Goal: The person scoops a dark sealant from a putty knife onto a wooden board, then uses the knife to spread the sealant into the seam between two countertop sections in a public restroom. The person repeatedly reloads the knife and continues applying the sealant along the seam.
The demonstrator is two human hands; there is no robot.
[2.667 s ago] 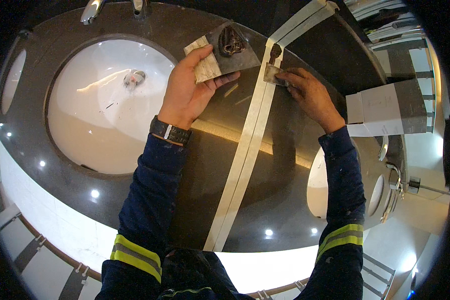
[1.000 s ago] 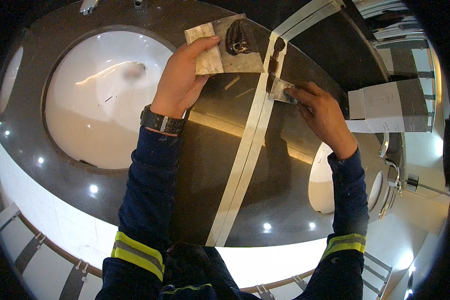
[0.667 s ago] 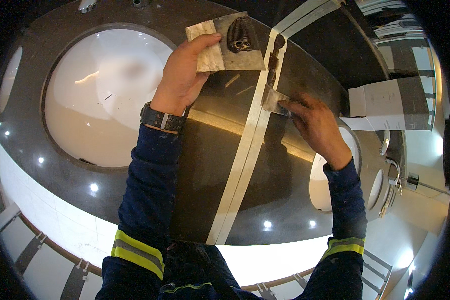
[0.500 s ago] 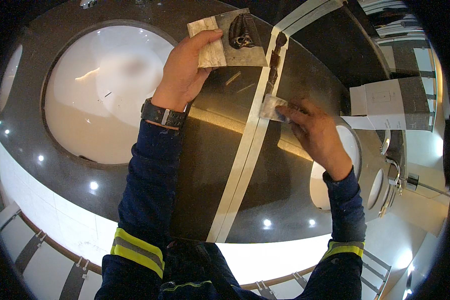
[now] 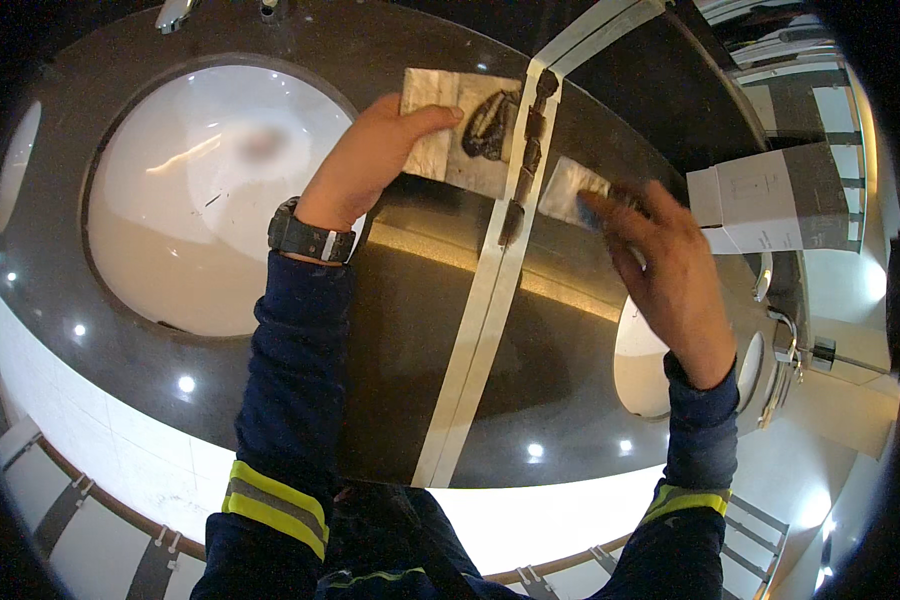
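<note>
My left hand (image 5: 375, 155) grips a flat rectangular board (image 5: 440, 125), its thumb on top. A lump of dark brown paste (image 5: 488, 128) lies on the board's right part. In my right hand (image 5: 665, 265) is a small pale flat scraper (image 5: 567, 190), held by the fingers just right of the seam; the fingers are slightly blurred. Two strips of masking tape (image 5: 475, 340) run along a joint in the dark countertop (image 5: 410, 350). Dark paste (image 5: 530, 160) lies in patches over the upper part of that joint, between the strips.
A large white basin (image 5: 170, 240) is set into the counter at left. Another basin (image 5: 638, 360) sits at right, partly behind my right forearm. A white and grey box (image 5: 745, 205) stands at the right, near a chrome tap (image 5: 785, 335).
The board has come down and closer to the taped joint. My right hand has moved right, lifting the scraper off the tape. The paste patches reach farther down the joint.
</note>
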